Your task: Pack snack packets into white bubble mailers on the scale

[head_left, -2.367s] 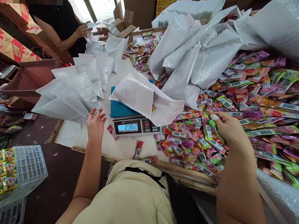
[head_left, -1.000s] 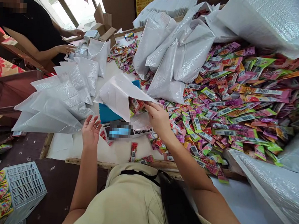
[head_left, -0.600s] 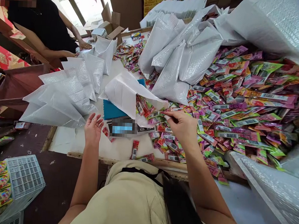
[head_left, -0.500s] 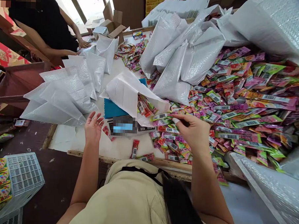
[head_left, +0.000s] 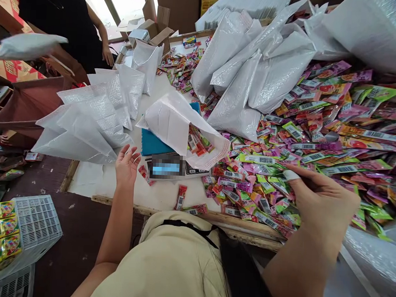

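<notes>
My right hand (head_left: 323,197) hovers over the pile at the right, thumb and fingers pinched on slim green-and-pink snack packets (head_left: 259,159) that point left. A pale wrap covers the thumb tip. My left hand (head_left: 127,163) is raised, palm up, with loosely bent fingers apart and nothing in it. It is beside the padded mailers at the left. Between my hands a white padded mailer (head_left: 168,125) lies on a blue-topped scale (head_left: 152,143), its mouth toward the right. Red and green packets (head_left: 198,142) show inside that mouth. The scale's lit display is blurred.
Filled white mailers (head_left: 236,97) lean at the back, and more mailers (head_left: 90,122) stand at the left. Loose packets (head_left: 336,141) cover the table's right side. A person in black (head_left: 65,24) stands at far left near an airborne white parcel (head_left: 30,46). Below is a plastic crate (head_left: 39,224).
My right hand has moved right, from the mailer's mouth to over the packet pile. My left hand has barely moved. A white parcel now appears in the air beside the other person.
</notes>
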The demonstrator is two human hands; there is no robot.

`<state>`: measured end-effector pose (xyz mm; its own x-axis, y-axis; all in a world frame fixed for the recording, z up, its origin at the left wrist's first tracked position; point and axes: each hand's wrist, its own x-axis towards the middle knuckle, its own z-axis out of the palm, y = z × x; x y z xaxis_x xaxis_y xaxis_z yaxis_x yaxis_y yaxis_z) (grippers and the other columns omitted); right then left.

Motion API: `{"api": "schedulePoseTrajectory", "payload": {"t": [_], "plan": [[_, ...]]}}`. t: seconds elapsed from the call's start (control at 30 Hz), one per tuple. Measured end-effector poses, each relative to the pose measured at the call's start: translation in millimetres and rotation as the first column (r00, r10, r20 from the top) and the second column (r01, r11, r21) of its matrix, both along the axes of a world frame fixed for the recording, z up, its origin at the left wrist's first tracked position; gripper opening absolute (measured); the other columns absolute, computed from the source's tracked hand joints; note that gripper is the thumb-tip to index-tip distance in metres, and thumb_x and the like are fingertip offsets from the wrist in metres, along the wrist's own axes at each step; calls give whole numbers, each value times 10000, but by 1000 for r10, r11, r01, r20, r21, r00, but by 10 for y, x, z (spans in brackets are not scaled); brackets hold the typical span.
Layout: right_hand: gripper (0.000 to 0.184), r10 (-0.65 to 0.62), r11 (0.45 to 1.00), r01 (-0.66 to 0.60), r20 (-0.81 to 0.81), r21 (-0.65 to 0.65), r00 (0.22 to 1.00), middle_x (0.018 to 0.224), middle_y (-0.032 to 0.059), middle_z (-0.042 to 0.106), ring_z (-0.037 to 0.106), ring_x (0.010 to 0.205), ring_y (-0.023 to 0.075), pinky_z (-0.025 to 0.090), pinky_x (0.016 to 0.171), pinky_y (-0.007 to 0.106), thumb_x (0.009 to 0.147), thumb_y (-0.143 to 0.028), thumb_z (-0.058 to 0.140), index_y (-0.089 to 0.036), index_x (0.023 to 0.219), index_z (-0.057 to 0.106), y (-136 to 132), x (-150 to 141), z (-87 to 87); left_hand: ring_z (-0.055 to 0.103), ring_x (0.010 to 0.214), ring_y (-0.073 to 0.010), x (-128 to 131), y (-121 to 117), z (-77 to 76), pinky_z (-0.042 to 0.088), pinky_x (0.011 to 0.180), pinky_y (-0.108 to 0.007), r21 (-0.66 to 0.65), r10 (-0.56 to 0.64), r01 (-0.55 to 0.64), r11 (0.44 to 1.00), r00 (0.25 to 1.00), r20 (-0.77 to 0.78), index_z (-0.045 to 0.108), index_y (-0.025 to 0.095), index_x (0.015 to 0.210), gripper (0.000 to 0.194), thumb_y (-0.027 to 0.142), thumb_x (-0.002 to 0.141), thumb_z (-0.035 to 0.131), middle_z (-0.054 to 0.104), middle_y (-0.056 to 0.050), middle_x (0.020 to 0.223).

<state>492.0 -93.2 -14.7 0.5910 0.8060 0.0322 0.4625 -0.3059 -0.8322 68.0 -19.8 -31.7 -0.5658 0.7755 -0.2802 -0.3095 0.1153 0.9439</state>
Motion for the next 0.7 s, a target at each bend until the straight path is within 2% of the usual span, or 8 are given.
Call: {"api": "schedulePoseTrajectory", "payload": {"t": [0.13,0.23,0.3,0.37,0.47,0.53,0.6,0.7], "plan": [[187,-74,997,74,-82,-13,994,598,-3,514,395,527,178,286,507,354,778,-402,706,-389,934,808,12,33,55,674,802,-132,-1,-6,-19,524,750,-264,-8,-23,23,1000,999,-22,644,220,1079,359,254,750,782,710,-76,1067],[238,-95,995,95,-6,-27,995,708,37,631,575,611,249,442,561,432,805,-414,679,-396,1009,800,16,203,-23,673,805,-135,-13,-5,-31,526,751,-271,-16,-28,27,1000,999,-37,639,218,1087,361,263,754,774,705,-85,1080],[378,-69,996,76,141,-45,988,1037,98,712,683,983,373,532,826,571,839,-442,648,-396,1202,744,25,268,-112,666,787,-132,-37,43,-46,524,739,-269,-13,-14,13,1000,998,-58,628,219,1090,362,259,755,760,702,-84,1072],[516,11,999,0,237,-46,971,1362,124,616,522,1343,437,409,1094,665,855,-483,629,-390,1363,638,69,154,-190,655,773,-128,-66,158,-73,519,724,-263,-6,4,-5,1000,994,-112,610,225,1101,373,260,758,751,695,-78,1063],[616,378,926,-376,-46,46,925,1451,131,566,524,1365,400,422,1119,664,891,-561,583,-342,1461,500,315,-449,-236,648,817,-140,-70,437,-117,508,706,-254,10,30,-28,1000,967,-252,582,233,1147,420,262,763,751,672,-77,1078],[697,663,749,-631,-257,205,703,1400,144,610,622,1254,338,518,1050,579,900,-563,587,-271,1505,399,655,-1019,-190,651,903,-163,-25,632,-127,512,727,-258,33,41,-31,999,933,-358,563,233,1209,470,243,777,747,654,-92,1138],[684,705,708,-643,-224,292,673,1327,153,644,647,1184,308,542,1005,507,887,-500,627,-219,1466,395,1095,-1562,-50,646,990,-187,38,768,-105,522,783,-275,49,23,-2,999,897,-442,539,227,1280,532,212,791,746,635,-113,1210],[372,676,697,-660,49,281,735,1156,145,674,637,1132,305,507,986,462,897,-277,568,-166,1249,526,1693,-2144,387,631,1108,-232,78,771,0,522,881,-317,71,-37,81,994,872,-487,512,217,1362,612,230,810,776,603,-152,1306]]}}
